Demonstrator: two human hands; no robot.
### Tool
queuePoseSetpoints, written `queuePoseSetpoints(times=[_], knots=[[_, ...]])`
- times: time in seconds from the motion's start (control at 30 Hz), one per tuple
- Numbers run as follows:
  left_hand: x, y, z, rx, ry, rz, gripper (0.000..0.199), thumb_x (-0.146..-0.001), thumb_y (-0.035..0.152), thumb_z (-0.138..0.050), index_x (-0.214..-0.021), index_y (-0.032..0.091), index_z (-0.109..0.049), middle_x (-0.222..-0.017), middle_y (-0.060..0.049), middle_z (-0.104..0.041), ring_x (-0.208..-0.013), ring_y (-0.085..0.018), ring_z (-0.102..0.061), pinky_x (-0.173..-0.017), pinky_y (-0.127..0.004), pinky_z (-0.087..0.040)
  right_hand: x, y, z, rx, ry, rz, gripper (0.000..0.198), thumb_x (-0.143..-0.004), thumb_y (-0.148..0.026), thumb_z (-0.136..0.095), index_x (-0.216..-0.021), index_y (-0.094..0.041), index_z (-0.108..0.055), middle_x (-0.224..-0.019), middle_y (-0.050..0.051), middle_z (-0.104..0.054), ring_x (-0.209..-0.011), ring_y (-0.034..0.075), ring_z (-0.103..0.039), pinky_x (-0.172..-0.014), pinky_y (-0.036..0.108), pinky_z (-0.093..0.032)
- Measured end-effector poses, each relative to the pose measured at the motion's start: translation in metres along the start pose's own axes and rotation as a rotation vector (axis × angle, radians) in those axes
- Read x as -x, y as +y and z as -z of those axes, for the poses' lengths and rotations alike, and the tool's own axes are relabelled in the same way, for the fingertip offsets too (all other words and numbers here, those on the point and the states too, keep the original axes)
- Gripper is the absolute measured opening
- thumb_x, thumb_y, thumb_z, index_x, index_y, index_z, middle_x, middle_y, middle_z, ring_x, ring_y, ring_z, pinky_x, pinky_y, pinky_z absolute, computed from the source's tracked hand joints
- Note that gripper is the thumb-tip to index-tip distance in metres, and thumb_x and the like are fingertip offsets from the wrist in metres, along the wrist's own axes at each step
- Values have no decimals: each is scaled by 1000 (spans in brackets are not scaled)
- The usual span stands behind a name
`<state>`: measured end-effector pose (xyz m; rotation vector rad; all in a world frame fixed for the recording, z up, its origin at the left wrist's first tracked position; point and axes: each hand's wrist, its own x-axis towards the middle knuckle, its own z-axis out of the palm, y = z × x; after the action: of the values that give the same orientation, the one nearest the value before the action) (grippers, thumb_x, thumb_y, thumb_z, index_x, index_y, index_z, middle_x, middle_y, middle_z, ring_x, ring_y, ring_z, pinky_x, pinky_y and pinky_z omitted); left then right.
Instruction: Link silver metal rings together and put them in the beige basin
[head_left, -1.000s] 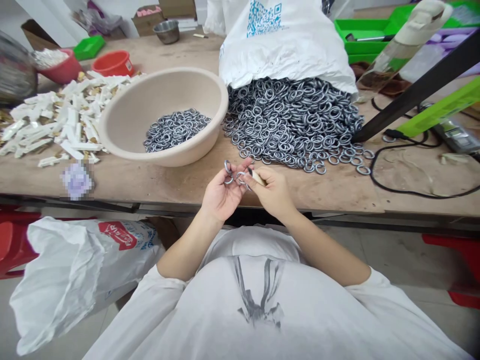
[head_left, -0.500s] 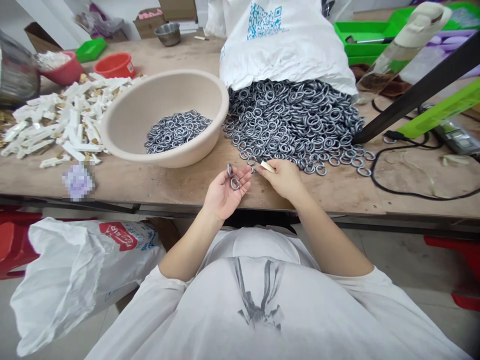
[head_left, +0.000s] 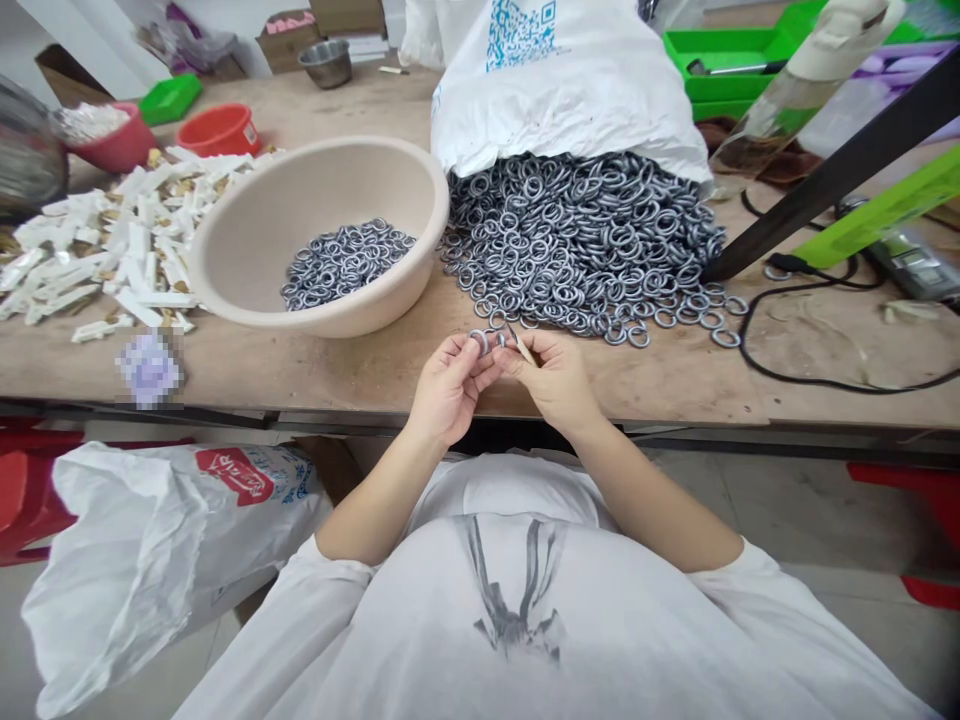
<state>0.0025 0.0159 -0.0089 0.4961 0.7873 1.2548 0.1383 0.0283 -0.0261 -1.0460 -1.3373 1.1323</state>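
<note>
My left hand [head_left: 448, 388] pinches a grey ring [head_left: 478, 343] between thumb and fingers, just above the table's front edge. Close beside it, my right hand [head_left: 556, 380] grips a small knife [head_left: 525, 349] with a pale handle and a dark, narrow, pointed blade. A second grey ring [head_left: 502, 340] shows between the two hands; which of them holds it I cannot tell. Just beyond the hands spreads a large pile of grey rings [head_left: 577, 250], spilling from a white sack [head_left: 570, 110]. To the left, a beige basin [head_left: 319, 318] contains many more such rings [head_left: 345, 262].
White plastic pieces [head_left: 142, 240] lie heaped left of the basin, near a red bowl [head_left: 217, 130]. A dark post [head_left: 810, 170], a black cable [head_left: 810, 383] and a clear bottle [head_left: 787, 110] stand or lie at right. A white bag [head_left: 150, 560] sits below the table edge.
My left hand has gone from an open palm with two rings on it to a pinch on one ring. My right hand has moved left with the knife, up close to the left.
</note>
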Motion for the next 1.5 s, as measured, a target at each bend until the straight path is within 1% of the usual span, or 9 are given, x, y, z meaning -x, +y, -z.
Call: queuePoseSetpoints(times=[0.17,0.43,0.7,0.9,1.0,1.1,1.23,1.37,1.5], knots=[[3,1,5,-155,-35,-38,40,-63,31,-91,-87,16,-64,-84,2,-70,-71,-8,-67,-66,-20,-59,4,-5,-1,-103,-60,-28,46,-70,-61,-80,-67,-20,-60,-67,-3,-53,-67,13,-47,-67,29,-42],[7,8,5,-274,-155,60,45,-65,42,-89,-88,16,-61,-60,2,-65,-50,-9,-62,-52,-18,-54,7,-16,-3,-172,-51,-64,49,-63,-61,-85,-73,-21,-59,-67,-4,-57,-62,11,-48,-60,27,-45],[6,6,3,-235,-194,54,50,-66,45,-88,-97,19,-60,-64,4,-66,-48,-10,-62,-48,-19,-53,10,-16,-8,-148,-101,-80,44,-72,-61,-78,-75,-21,-60,-62,-4,-56,-54,11,-49,-53,28,-45],[8,9,2,-248,-144,8,45,-70,47,-85,-88,19,-55,-63,6,-64,-47,-8,-59,-48,-18,-51,13,-9,-9,-58,5,18,38,-76,-53,-78,-90,-23,-59,-79,-1,-62,-72,14,-57,-69,29,-49],[11,11,1,-272,-174,-13,45,-70,48,-85,-85,19,-54,-60,6,-61,-43,-6,-53,-42,-16,-44,9,-11,-5,-52,-26,75,39,-76,-51,-79,-100,-24,-63,-84,0,-65,-76,16,-60,-75,32,-50],[14,12,-1,-283,-195,3,44,-71,48,-84,-85,19,-53,-58,7,-59,-41,-5,-49,-39,-16,-39,3,-16,1,-9,-40,102,36,-78,-56,-77,-88,-23,-66,-79,0,-64,-75,16,-59,-75,33,-48],[16,14,-1,-258,-167,30,44,-71,47,-84,-83,20,-51,-57,8,-57,-39,-4,-46,-37,-16,-36,2,-24,10,145,-51,147,43,-84,-64,-67,-78,-21,-63,-67,-1,-56,-64,13,-49,-62,29,-39],[16,15,-1,-235,-149,30,46,-68,45,-86,-83,20,-51,-58,8,-56,-38,-4,-45,-36,-15,-35,10,-30,14,413,-207,307,47,-95,-59,-54,-71,-19,-63,-63,0,-54,-61,13,-47,-62,30,-34],[15,15,-1,-240,-143,18,46,-68,45,-86,-82,19,-50,-58,9,-57,-37,-4,-45,-35,-15,-35,14,-31,12,483,-220,355,48,-97,-55,-52,-66,-19,-60,-60,-1,-49,-59,12,-44,-61,29,-32]])
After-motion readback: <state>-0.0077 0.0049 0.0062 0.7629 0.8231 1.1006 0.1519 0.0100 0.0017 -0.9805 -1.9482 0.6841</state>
